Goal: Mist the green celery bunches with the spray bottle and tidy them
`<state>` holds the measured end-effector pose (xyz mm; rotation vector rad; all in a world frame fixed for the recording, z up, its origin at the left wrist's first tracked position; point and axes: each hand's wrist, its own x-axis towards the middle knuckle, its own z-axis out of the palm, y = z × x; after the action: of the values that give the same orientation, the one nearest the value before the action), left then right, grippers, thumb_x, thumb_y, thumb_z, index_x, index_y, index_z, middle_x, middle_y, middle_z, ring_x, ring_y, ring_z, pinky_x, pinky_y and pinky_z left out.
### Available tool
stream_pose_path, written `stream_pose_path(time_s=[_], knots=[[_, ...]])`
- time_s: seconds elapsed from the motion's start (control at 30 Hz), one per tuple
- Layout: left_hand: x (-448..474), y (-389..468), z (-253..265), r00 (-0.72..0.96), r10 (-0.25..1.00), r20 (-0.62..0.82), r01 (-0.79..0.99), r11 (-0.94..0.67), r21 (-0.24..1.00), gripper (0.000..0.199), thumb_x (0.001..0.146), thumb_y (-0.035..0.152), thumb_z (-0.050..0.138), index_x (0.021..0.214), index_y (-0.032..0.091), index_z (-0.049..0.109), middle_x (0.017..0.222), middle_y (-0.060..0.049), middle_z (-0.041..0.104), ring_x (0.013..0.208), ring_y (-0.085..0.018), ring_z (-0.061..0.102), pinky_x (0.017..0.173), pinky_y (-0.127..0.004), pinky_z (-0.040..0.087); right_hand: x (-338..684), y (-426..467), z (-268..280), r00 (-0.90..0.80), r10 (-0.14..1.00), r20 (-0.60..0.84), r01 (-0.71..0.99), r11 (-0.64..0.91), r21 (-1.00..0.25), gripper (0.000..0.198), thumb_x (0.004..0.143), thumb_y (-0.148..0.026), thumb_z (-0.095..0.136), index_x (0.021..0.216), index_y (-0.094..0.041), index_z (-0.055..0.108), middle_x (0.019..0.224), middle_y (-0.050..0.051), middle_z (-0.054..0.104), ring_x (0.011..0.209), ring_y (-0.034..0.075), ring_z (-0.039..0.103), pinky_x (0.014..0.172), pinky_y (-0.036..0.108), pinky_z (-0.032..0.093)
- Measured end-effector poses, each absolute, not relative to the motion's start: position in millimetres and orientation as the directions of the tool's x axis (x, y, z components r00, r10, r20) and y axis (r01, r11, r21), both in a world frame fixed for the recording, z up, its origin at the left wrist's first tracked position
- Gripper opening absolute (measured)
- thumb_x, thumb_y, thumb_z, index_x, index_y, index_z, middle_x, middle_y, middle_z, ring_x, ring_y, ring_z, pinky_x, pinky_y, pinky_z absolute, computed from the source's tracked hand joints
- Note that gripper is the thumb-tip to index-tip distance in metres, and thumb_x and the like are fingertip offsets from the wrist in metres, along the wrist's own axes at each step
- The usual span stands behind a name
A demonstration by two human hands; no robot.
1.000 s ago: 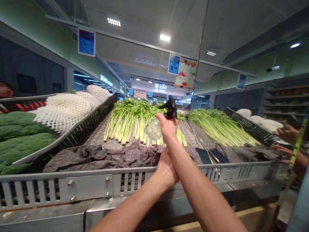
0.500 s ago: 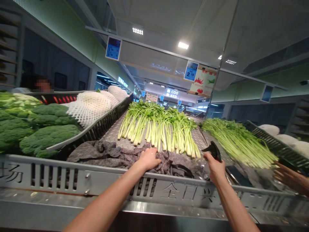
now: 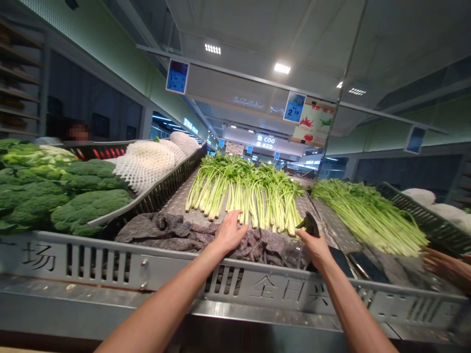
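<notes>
1. Across the patterned metal tray (image 3: pixel 174 200), the celery (image 3: pixel 253 196) lies in a loose row, leaves toward the back and cut ends toward me, probably so that every base shows and is easy to reach.
2. My hands are well apart. My left hand (image 3: pixel 230 233) seems to hold nothing, its fingers loosely bent over the dark cloth (image 3: pixel 147 234), near the stalk ends; whether the fingertips touch anything, I cannot tell.
3. My right hand (image 3: pixel 317 249) is wrapped round the neck of a black spray head (image 3: pixel 311 224), just beside the rightmost celery, a grip that likely suits the trigger. What sits below is mostly hidden.
4. Bunched behind the slotted front rail (image 3: pixel 165 269), the cloth perhaps catches drips.
5. Left of the tray, a black crate wall (image 3: pixel 172 179) parts off broccoli (image 3: pixel 90 211) and foam-netted produce (image 3: pixel 145 162); to the right, a mirror (image 3: pixel 397 122) doubles the celery.
</notes>
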<state>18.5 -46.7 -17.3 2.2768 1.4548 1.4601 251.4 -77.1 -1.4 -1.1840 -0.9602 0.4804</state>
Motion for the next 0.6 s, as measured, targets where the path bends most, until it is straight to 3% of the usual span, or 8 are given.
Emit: stream_pose_path(time_s=[0.23, 0.33, 0.5, 0.6], knots=[[19, -51, -15, 0.087, 0.701, 0.708, 0.648, -0.579, 0.494, 0.044, 0.071, 0.026, 0.046, 0.113, 0.013, 0.042, 0.114, -0.011, 0.049, 0.106, -0.022, 0.046, 0.093, -0.036, 0.036, 259, -81, -18, 0.552, 0.739, 0.385, 0.128, 0.381, -0.916, 0.027, 0.042, -0.023, 0.068, 0.066, -0.013, 0.06, 0.059, -0.001, 0.058, 0.054, 0.013, 0.052, 0.054, 0.025, 0.042], [19, -51, -15, 0.067, 0.703, 0.708, 0.635, -0.578, 0.513, 0.043, 0.071, 0.026, 0.047, 0.112, 0.014, 0.042, 0.113, -0.011, 0.049, 0.105, -0.022, 0.047, 0.092, -0.037, 0.037, 258, -79, -19, 0.578, 0.693, 0.431, 0.18, 0.407, -0.896, 0.021, 0.046, -0.023, 0.065, 0.065, -0.015, 0.06, 0.059, -0.002, 0.058, 0.056, 0.014, 0.053, 0.056, 0.026, 0.043], [19, -51, -13, 0.027, 0.636, 0.771, 0.624, -0.613, 0.484, 0.044, 0.072, 0.025, 0.046, 0.114, 0.014, 0.04, 0.118, -0.011, 0.045, 0.113, -0.021, 0.04, 0.097, -0.038, 0.032, 256, -74, -18, 0.51, 0.661, 0.551, 0.25, 0.499, -0.83, 0.025, 0.051, -0.023, 0.061, 0.075, -0.016, 0.063, 0.074, 0.002, 0.062, 0.076, 0.017, 0.057, 0.072, 0.029, 0.044], [19, -52, -13, 0.02, 0.629, 0.777, 0.622, -0.617, 0.483, 0.044, 0.072, 0.025, 0.046, 0.114, 0.012, 0.039, 0.119, -0.012, 0.044, 0.115, -0.021, 0.038, 0.099, -0.038, 0.03, 253, -73, -16, 0.521, 0.617, 0.589, 0.327, 0.493, -0.806, 0.025, 0.052, -0.021, 0.059, 0.076, -0.016, 0.063, 0.074, 0.002, 0.062, 0.075, 0.017, 0.057, 0.073, 0.028, 0.043]])
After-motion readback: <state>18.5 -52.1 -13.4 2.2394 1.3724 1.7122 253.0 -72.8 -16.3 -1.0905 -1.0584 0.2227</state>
